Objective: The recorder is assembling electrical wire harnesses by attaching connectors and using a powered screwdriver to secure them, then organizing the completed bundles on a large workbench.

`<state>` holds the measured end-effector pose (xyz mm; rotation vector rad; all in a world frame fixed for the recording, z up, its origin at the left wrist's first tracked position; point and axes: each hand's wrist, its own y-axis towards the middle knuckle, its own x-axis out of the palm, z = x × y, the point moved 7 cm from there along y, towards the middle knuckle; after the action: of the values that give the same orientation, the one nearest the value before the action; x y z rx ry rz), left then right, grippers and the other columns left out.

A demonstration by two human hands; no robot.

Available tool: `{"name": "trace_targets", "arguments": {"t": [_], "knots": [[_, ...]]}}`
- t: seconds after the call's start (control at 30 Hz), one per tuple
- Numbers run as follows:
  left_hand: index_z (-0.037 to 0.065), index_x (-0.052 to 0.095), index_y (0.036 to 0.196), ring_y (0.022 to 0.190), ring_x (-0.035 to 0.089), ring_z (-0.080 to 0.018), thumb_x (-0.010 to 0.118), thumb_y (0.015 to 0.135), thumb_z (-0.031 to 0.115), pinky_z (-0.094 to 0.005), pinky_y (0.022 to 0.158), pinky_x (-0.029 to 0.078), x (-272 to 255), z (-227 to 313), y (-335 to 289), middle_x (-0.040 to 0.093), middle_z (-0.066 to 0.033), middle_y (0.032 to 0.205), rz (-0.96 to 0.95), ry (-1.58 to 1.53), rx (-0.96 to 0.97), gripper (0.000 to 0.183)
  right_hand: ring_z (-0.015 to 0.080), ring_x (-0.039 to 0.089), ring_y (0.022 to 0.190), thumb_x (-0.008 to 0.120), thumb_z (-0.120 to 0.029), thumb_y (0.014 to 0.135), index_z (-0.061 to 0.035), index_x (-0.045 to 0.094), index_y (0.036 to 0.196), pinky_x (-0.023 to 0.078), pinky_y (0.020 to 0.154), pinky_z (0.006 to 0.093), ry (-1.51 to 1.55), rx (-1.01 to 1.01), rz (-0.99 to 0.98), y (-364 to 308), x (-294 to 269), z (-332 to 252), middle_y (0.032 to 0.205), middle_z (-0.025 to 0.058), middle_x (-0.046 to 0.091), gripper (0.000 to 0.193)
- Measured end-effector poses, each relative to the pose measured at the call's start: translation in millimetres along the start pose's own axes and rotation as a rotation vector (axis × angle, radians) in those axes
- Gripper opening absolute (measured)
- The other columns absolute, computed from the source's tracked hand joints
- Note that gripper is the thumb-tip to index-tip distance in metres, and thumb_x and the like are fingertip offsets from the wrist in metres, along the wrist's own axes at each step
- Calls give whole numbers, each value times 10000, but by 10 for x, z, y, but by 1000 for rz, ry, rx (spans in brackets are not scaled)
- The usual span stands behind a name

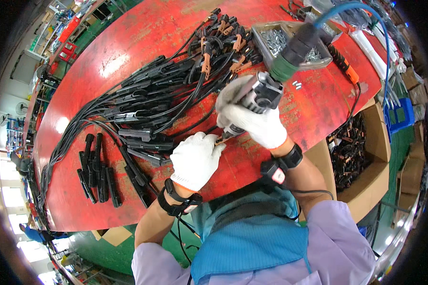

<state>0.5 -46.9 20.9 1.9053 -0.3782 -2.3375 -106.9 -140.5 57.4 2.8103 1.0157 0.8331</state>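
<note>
My right hand [259, 124], in a white glove, is wrapped round a power screwdriver [264, 92] with a silver head, a green collar and a blue hose. The tool slants down, its tip end close to the fingertips of my left hand [195, 160]. That hand, gloved too, is closed at the table's near edge. A small copper-coloured clamp part [219, 141] shows at its fingertips, mostly hidden by the glove. Beyond both hands lies a pile of black cables [147, 102] with black handles and copper-coloured clamps [206, 64].
Several loose black handles [100, 173] lie on the red table [81, 204] at left. A tray of screws [271, 40] stands at the far right, beside an orange-and-black tool [349, 71]. Right of me, a cardboard box [373, 183] holds many clamp parts.
</note>
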Motion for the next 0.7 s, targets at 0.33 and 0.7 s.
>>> {"name": "trace_targets", "arguments": {"t": [0.33,0.7], "knots": [[123,701,909,683,651,-282,708,834,307,-398,616,517,-5,27,13,640,-74,762,6,14,28,199,184,668,684,649,31,793,13,610,917,543,602,299,-122,6,-36,8,-28,-18,775,108,658,131],[114,711,879,678,655,-290,703,832,317,-398,621,520,1,43,20,651,-79,754,41,-8,5,208,195,655,593,657,17,842,8,614,907,553,553,324,-90,-68,285,-54,-103,107,743,105,654,78]]}}
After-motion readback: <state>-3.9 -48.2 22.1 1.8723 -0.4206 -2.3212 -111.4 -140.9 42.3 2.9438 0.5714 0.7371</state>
